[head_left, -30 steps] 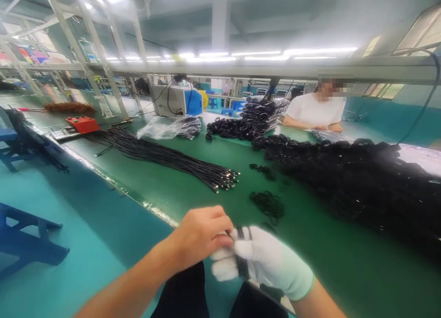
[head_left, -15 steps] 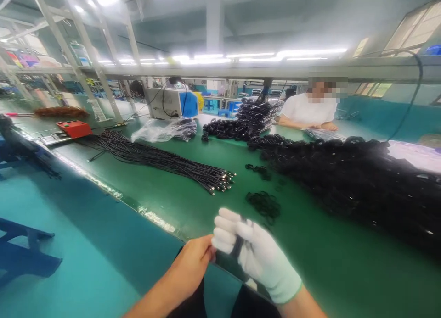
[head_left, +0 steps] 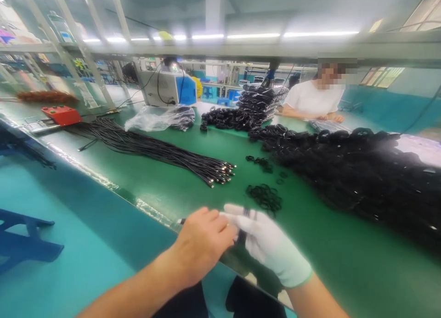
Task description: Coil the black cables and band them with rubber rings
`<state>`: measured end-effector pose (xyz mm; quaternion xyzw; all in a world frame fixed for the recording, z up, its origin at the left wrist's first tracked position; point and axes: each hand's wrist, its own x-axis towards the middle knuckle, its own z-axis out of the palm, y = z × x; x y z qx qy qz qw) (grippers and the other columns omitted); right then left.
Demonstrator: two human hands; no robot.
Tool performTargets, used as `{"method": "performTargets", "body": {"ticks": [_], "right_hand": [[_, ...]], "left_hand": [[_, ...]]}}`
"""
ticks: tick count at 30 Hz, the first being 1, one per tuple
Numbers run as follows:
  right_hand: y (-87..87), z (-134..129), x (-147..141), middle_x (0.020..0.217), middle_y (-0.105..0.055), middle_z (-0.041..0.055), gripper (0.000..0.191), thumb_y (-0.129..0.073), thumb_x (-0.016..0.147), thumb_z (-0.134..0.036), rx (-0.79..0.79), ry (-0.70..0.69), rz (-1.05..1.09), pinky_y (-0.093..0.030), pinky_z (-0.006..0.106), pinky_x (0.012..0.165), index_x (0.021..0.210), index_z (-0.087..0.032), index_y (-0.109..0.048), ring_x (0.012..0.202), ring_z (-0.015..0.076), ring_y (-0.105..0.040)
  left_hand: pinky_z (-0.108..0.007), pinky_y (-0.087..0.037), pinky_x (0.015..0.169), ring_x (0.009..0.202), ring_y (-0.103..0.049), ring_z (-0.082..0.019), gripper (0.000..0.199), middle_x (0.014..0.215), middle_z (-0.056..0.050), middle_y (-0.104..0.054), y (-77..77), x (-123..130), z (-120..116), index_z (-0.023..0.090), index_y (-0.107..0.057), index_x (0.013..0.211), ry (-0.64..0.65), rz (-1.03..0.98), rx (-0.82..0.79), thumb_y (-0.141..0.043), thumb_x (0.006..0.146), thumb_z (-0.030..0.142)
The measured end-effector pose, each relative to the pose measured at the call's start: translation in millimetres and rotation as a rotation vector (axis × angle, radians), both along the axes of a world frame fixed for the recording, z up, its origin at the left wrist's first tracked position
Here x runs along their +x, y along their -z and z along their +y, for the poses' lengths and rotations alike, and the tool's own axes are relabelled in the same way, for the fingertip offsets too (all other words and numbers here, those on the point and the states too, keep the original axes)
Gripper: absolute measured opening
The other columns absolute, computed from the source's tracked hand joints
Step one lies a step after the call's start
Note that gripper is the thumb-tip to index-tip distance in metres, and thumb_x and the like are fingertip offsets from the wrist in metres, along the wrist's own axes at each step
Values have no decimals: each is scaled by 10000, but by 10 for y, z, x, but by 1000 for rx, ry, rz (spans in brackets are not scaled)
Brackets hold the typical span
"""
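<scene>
Over the table's front edge my hands meet, fingers touching. My bare left hand [head_left: 205,242] is closed; a dark cable end with a pale tip pokes out on its far left side. My right hand [head_left: 270,247], in a white glove, is closed around a black cable [head_left: 241,237], largely hidden by the fingers. Dark bands [head_left: 246,211] circle the gloved fingers. Just beyond the glove lies a small heap of thin black rings [head_left: 264,197]. Farther left, a bundle of straight black cables [head_left: 165,155] has its metal plugs pointing toward the right.
A large pile of coiled black cables [head_left: 337,171] covers the right of the green table [head_left: 144,178]. Left stand a red box [head_left: 62,115] and a grey-blue machine [head_left: 160,88]. A plastic bag [head_left: 148,119] lies behind the bundle. Across the table sits a person in white [head_left: 312,97].
My left hand has moved up and over to the gloved fingers, its back now facing me. The gloved hand has shifted slightly right. The view has tilted down a little.
</scene>
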<state>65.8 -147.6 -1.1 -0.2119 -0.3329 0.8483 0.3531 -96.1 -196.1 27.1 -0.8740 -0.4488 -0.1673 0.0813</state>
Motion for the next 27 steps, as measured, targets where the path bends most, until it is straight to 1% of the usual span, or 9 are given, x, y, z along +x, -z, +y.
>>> {"method": "performTargets", "body": {"ticks": [2,5,10,14,18,20,22,25,27], "right_hand": [[-3,-11,-12,890,-643,70,198,-626,818,-179,13,-109,45,-450,345,822,1005,-114,-620,819,158,-591],[-3,-43,-50,860,-615,66,117,-612,827,-167,-30,-230,146,-444,338,803,924,-103,-629,772,137,-572],[46,-99,-93,805,-563,50,319,-720,738,-231,-131,-363,164,-442,328,754,988,-68,-607,715,122,-548],[118,-88,-72,793,-635,110,366,-720,728,-268,-114,-362,41,-476,401,727,989,-33,-615,680,189,-639],[167,-70,-31,766,-693,143,367,-708,720,-313,-117,-365,17,-510,407,682,940,-27,-642,671,254,-687],[178,-81,-16,747,-700,141,364,-688,736,-319,-129,-368,47,-512,426,700,936,-16,-652,639,246,-685],[180,-101,-8,744,-697,143,355,-667,755,-308,-149,-362,96,-502,444,718,940,-5,-651,604,223,-672],[169,-120,-7,712,-665,90,329,-702,732,-305,-203,-337,148,-482,422,730,920,-44,-634,596,173,-631],[158,-115,-9,684,-622,43,317,-743,698,-305,-219,-338,145,-469,406,741,879,-81,-611,613,150,-596]], "left_hand": [[-291,-274,581,642,-477,-148,219,683,-7,-574,-123,-101,158,178,-531,700,142,31,1,-501,889,284],[-268,-330,644,702,-507,-140,201,740,-4,-595,-251,-210,360,173,-560,723,244,-4,-102,-574,850,328],[-227,-385,723,792,-544,-126,52,858,2,-629,-222,-261,520,189,-622,812,307,-133,-325,-634,807,240],[-266,-372,784,860,-530,-154,85,833,-6,-647,-263,-200,533,196,-634,754,399,-87,-256,-601,830,215],[-254,-329,564,697,-502,-140,176,689,5,-588,-456,-131,561,184,-594,617,356,53,-267,-612,789,154],[-234,-306,508,621,-490,-113,163,660,21,-566,-512,-133,599,181,-597,610,332,16,-419,-625,760,123],[-206,-340,521,605,-510,-98,101,668,34,-579,-494,-161,636,182,-620,657,296,-137,-647,-633,747,139],[-189,-375,496,546,-503,-88,45,644,40,-570,-338,-209,651,171,-615,762,179,-462,-984,-609,757,215],[-186,-374,468,505,-466,-78,94,634,45,-543,-203,-220,622,162,-593,814,113,-654,-1098,-592,756,235]]}}
